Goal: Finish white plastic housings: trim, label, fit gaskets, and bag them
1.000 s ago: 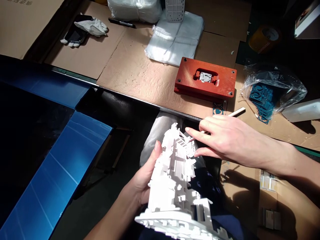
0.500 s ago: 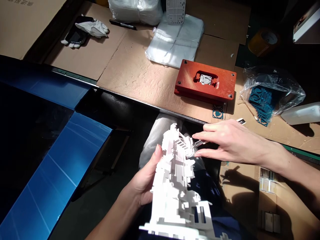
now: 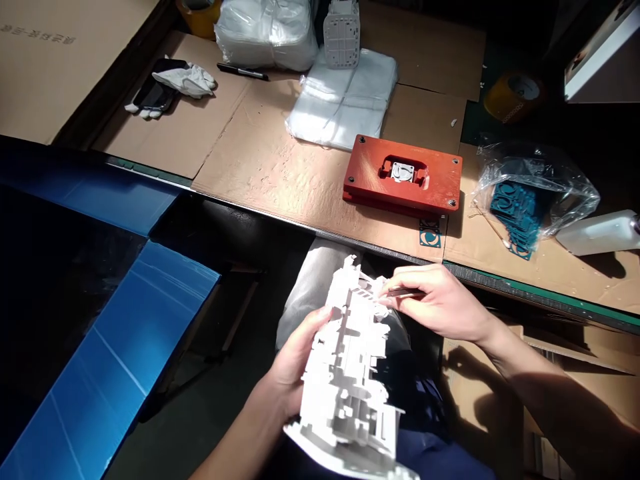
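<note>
A long white plastic housing, full of ribs, slots and clips, is held over my lap, tilted away from me. My left hand grips its left side, thumb on the upper edge. At the far right end of the housing, my right hand is closed in a pinch on slim metal tweezers. The fingertips are right at the housing's edge. The tips of the tweezers and whatever they touch are hidden there.
On the cardboard-covered table lie a red fixture block with a small pale part, blue-green cutouts by a clear bag, and a white bottle. Plastic bags lie behind. A blue box flap is at left.
My right hand has closed from spread fingers into a pinch at the housing's edge. The housing has turned slightly in my left hand, and the view has shifted a little.
</note>
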Demonstrator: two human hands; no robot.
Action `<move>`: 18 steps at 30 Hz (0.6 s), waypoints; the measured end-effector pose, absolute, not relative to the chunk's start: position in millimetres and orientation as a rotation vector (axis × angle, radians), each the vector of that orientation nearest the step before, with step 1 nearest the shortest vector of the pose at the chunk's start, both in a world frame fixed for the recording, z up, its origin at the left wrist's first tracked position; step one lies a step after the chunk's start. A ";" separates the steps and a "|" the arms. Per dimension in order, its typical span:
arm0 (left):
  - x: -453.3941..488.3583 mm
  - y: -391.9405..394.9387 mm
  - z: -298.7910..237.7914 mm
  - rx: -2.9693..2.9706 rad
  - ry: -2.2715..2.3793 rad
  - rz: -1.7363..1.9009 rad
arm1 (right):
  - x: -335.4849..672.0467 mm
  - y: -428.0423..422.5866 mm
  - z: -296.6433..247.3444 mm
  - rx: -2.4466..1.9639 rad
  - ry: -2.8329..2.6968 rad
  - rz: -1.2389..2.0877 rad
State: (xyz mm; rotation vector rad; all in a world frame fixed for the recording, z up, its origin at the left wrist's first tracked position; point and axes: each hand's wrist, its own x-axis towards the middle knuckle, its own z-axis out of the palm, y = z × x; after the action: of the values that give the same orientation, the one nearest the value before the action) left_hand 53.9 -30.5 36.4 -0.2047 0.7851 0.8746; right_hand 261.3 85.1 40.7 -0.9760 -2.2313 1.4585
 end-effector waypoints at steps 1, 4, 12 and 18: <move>53.0 -29.5 31.8 -0.212 0.701 0.825 | 266.2 84.4 41.1 -1.005 -2.170 1.404; 52.1 -24.0 21.9 -0.159 0.512 0.779 | 283.1 78.6 40.4 -1.152 -1.982 1.169; 54.1 -19.5 12.7 -0.064 0.413 0.825 | 345.0 76.6 18.9 -1.617 -1.614 0.777; 48.6 -23.4 14.0 0.167 0.610 0.743 | 383.0 96.0 0.3 -1.870 -1.567 0.497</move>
State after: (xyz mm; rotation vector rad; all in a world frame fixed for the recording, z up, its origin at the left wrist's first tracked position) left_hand 48.6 -23.4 14.0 0.1668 0.6099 0.7434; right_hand 383.0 96.0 0.3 -1.8697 -1.5671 0.4969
